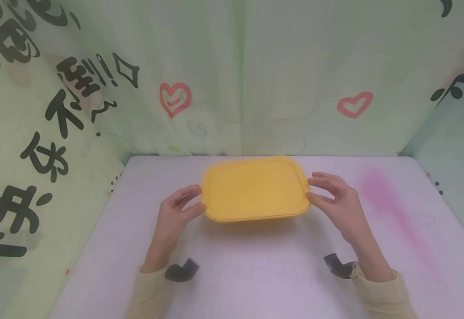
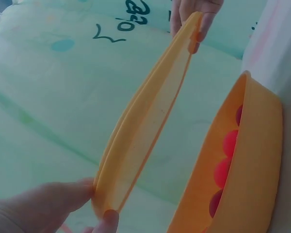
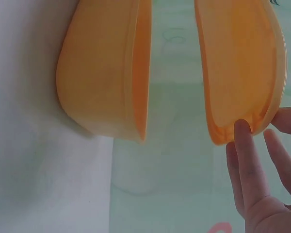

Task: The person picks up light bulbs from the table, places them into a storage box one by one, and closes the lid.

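Note:
A yellow rectangular lid (image 1: 256, 190) with rounded corners is held between both hands. My left hand (image 1: 176, 212) pinches its left end with thumb and fingers. At the opposite end, my right hand (image 1: 343, 208) grips the rim, some fingertips (image 3: 243, 131) lying against the underside. Apart from the lid and below it stands a matching deep yellow box (image 2: 257, 155), open at the top. Several red balls (image 2: 223, 172) lie inside the box, partly hidden by its wall. From the head view the lid covers nearly all of the box.
The box rests on a white table (image 1: 240, 279) with a pink smear (image 1: 391, 208) on its right side. Pale green cloth (image 1: 295, 88) with drawings and black lettering hangs behind and at the sides. Black straps (image 1: 182, 270) show near both wrists.

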